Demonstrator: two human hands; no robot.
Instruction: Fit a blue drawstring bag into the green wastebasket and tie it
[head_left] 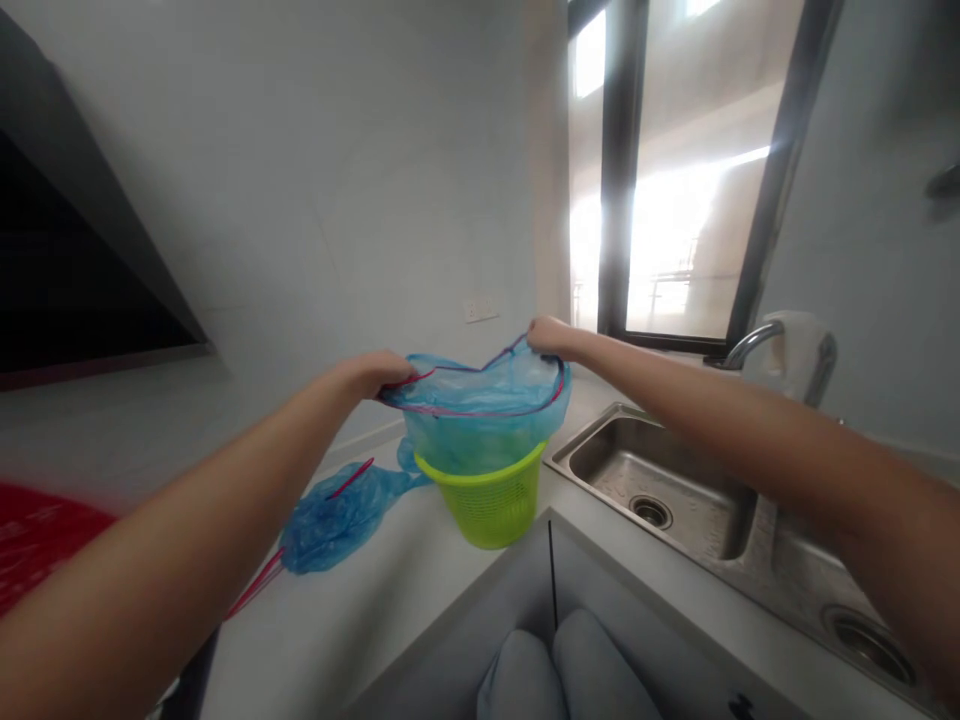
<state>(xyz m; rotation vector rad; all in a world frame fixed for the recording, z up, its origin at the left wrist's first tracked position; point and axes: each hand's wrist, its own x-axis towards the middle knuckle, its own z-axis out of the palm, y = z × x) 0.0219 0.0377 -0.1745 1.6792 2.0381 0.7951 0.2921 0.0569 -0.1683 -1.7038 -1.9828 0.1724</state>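
A blue see-through drawstring garbage bag (480,435) is spread wide over a lime-green basket (487,505), its lower part inside the basket. My left hand (386,372) is closed on the left side of the bag's rim, where a red drawstring shows. Higher and to the right, my right hand (549,336) grips the far right part of the same rim. The bag's mouth stands above the basket's edge. Left of the basket lies a second crumpled blue bag (341,515) with red drawstrings.
A steel double sink (667,480) with a faucet (750,340) is on the right, under a window (690,200). The white counter (360,630) bends at a corner below the basket. A red item (45,540) shows at far left, below a dark range hood (82,230).
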